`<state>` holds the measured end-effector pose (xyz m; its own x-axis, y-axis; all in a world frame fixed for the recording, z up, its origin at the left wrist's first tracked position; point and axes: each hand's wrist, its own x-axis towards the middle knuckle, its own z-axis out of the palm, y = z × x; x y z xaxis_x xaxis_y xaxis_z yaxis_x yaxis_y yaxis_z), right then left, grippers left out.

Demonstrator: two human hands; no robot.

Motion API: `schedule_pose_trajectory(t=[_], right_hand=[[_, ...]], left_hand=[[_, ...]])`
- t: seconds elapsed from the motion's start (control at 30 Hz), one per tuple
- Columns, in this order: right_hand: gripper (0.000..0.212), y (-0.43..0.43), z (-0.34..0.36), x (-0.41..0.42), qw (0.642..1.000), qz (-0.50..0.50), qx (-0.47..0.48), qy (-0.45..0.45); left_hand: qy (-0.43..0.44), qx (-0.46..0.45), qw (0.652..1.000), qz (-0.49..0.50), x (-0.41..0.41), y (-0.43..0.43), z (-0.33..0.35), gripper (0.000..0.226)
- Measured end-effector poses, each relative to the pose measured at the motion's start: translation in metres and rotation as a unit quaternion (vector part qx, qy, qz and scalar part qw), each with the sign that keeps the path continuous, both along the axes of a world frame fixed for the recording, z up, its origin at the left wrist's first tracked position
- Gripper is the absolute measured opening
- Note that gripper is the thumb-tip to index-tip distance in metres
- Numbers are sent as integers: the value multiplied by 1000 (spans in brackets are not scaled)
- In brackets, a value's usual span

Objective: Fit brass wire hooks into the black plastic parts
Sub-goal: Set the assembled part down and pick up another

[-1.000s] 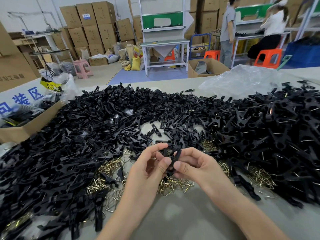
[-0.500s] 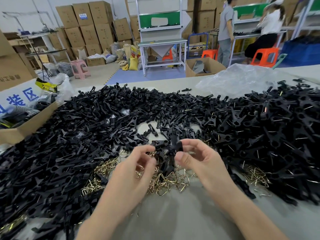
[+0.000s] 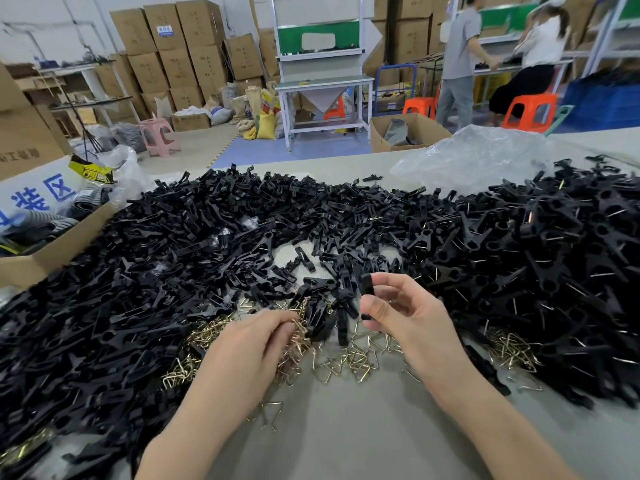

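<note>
My right hand (image 3: 405,313) pinches a black plastic part (image 3: 366,289) between thumb and fingers, held upright just above the table. My left hand (image 3: 256,344) is lowered onto the pile of brass wire hooks (image 3: 349,358), its curled fingertips among the hooks; which hook it holds is hidden. A heap of loose black plastic parts (image 3: 156,271) covers the table to the left and behind. Another heap on the right (image 3: 554,271) has wire showing in the parts.
A cardboard box (image 3: 52,251) stands at the table's left edge. A crumpled clear plastic bag (image 3: 467,157) lies at the back right. A single hook (image 3: 272,414) lies on the grey table (image 3: 346,438) near me. Two people work at benches far behind.
My hands have moved apart. The left hand dropped from the black part down into the brass hooks. The right hand kept the part and lifted it slightly.
</note>
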<state>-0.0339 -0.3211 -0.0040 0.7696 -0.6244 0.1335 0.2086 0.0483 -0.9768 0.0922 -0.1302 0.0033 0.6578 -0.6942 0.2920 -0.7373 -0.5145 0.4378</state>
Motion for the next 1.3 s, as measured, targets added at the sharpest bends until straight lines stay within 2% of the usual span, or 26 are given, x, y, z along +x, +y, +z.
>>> schedule_pose_trajectory(t=[0.1, 0.23, 0.5, 0.6, 0.7, 0.8, 0.9, 0.97, 1.03, 1.13, 1.3], right_hand=[[25, 2, 1, 0, 1000, 3, -4, -3], [26, 3, 1, 0, 1000, 16, -27, 4], [35, 3, -7, 4, 997, 33, -76, 12], [39, 3, -10, 5, 995, 36, -91, 19], [41, 3, -10, 5, 994, 38, -98, 18], [42, 3, -10, 4, 994, 42, -100, 18], [42, 3, -10, 4, 994, 42, -102, 20], [42, 3, -10, 5, 993, 40, -106, 25], [42, 4, -10, 5, 993, 40, -109, 26], [43, 4, -10, 4, 992, 43, -116, 27], [41, 4, -10, 3, 991, 42, -124, 37]], left_hand=[[-8, -51, 998, 24, 3, 1, -1, 26], [-14, -63, 997, 49, 4, 1, -2, 25], [-71, -76, 994, 33, 5, 2, -3, 34], [19, -164, 985, 49, 4, 1, -3, 16], [114, -216, 968, 55, 4, -1, -2, 17], [98, -183, 977, 55, 3, -1, -3, 13], [-56, -74, 994, 59, 4, 1, -4, 13], [-72, -25, 995, 67, 8, 2, -6, 16], [-51, -25, 996, 72, 11, 3, -7, 18], [17, -113, 990, 80, 11, 2, -4, 21], [157, -240, 954, 86, 6, 3, 6, 22]])
